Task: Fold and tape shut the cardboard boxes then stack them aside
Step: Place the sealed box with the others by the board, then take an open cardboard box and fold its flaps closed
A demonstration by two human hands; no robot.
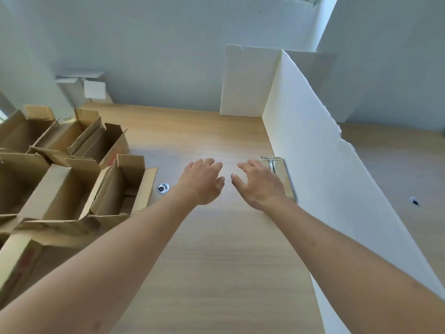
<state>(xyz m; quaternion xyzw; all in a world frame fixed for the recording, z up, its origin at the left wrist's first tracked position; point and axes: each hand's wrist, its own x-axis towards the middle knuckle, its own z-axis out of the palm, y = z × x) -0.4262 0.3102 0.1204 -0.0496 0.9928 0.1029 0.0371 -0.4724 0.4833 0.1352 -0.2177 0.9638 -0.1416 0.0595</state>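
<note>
Left hand [203, 180] and right hand [258, 183], both spread and empty above the table [216, 261]; taped box [279, 174] apparently set aside, next an open box [125, 186] needs fetching.

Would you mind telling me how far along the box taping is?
Done: one taped box lies against the white divider. In hand: nothing; the left hand and right hand hover open over the table. Left: the open boxes on the left.
</note>
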